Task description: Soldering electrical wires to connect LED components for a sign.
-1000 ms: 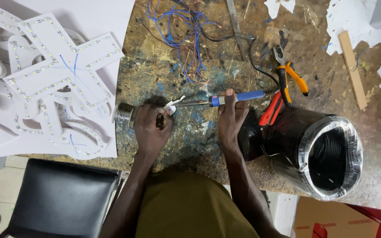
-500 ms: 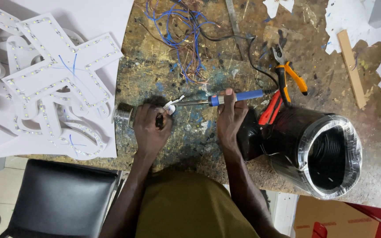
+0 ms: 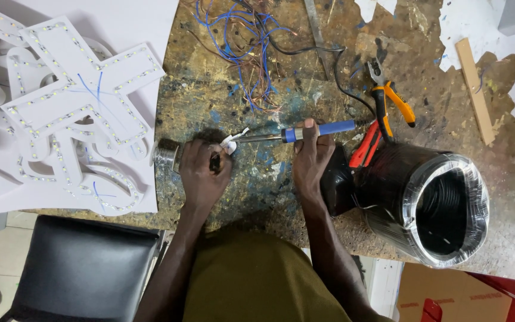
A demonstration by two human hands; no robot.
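Both hands meet: blue-handled soldering iron [image 3: 305,132] touching small white piece [image 3: 231,143].

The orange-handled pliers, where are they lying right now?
The orange-handled pliers lie on the paint-stained workbench, right of centre, just beyond the big black wire coil and past the soldering iron's blue handle.

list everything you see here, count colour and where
soldering iron: 1, blue handle, bench centre, in right hand
small white part: 1, at the iron's tip, in left hand
solder spool: 1, silver, just left of left hand
loose wires: a tangle, blue and copper, top centre
pliers: 1, orange and black, right of centre
red-handled tool: 1, beside the coil
wire coil: 1, black, wrapped, right
wooden strip: 1, tan, upper right
lit sign letters: a pile, white, left
chair: 1, black, lower left
left hand: 1
right hand: 1
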